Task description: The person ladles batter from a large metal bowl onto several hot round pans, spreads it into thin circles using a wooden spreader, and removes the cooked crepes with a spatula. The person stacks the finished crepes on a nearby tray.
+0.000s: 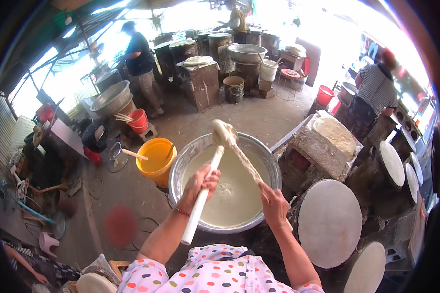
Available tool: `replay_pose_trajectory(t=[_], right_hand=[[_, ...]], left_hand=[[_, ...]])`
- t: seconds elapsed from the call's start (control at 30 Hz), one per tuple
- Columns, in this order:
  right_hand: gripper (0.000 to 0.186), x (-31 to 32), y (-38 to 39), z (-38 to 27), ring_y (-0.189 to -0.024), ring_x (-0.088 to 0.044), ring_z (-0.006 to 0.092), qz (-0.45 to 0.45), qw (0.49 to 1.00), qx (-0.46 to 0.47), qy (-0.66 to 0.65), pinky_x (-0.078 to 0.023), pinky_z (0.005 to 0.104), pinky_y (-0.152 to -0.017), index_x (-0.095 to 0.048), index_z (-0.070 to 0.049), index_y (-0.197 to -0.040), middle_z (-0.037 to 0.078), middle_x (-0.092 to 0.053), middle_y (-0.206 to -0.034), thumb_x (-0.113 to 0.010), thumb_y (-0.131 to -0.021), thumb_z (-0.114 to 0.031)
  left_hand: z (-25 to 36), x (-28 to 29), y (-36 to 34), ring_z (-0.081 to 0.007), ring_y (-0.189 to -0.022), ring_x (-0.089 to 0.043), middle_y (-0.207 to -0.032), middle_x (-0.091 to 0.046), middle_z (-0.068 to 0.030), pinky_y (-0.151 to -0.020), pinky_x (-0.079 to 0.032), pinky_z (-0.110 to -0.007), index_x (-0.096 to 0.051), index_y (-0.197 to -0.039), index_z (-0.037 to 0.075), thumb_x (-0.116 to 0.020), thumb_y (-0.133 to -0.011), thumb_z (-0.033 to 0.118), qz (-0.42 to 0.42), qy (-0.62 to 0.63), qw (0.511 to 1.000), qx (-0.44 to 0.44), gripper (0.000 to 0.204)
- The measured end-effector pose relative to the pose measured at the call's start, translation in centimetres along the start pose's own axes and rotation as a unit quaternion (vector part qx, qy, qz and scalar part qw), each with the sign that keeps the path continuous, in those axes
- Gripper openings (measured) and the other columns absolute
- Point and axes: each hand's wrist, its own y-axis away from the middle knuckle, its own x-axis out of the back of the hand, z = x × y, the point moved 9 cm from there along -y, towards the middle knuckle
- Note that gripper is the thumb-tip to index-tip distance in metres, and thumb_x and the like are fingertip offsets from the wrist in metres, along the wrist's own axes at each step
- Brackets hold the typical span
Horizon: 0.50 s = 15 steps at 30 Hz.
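Over the batter basin (274, 168), left hand (199, 184) gripping a white ladle handle (200, 202), right hand (274, 205) closed on a stick (246, 163).

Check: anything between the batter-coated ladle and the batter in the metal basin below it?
Nothing visible. The left hand holds the white-handled ladle raised over the metal basin; the right hand scrapes it with a thin stick. Open air down to the batter.
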Motion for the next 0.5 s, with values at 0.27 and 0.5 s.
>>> replay_pose_trajectory(t=[0.27, 0.5], right_hand=[[0.042, 8.2, 9.4, 5.4, -0.065, -0.060, 0.0208, 0.111, 0.986, -0.083, 0.091, -0.050, 0.0351, -0.057, -0.067, -0.026, -0.115, 0.005, -0.055, -0.073, -0.069, -0.077, -0.006], [0.042, 16.5, 26.4, 10.8, -0.064, -0.053, 0.0232, 0.239, 0.940, -0.235, 0.063, -0.046, 0.0329, -0.059, -0.067, -0.010, -0.116, 0.010, -0.053, -0.073, -0.068, -0.077, 0.006]], left_hand=[[-10.3, -8.3, 0.6, -0.0076, -0.054, -0.040, -0.079, -0.037, -0.0030, -0.040, -0.043, -0.021, -0.034, -0.098, -0.001, -0.037, -0.101, 0.014, -0.119, 0.354, 0.890, 0.263, 0.016], [-23.4, -19.4, 4.2, -0.0120, -0.050, -0.041, -0.070, -0.039, -0.0021, -0.042, -0.043, -0.025, -0.037, -0.092, 0.002, -0.039, -0.100, 0.014, -0.119, 0.405, 0.746, 0.514, 0.014]])
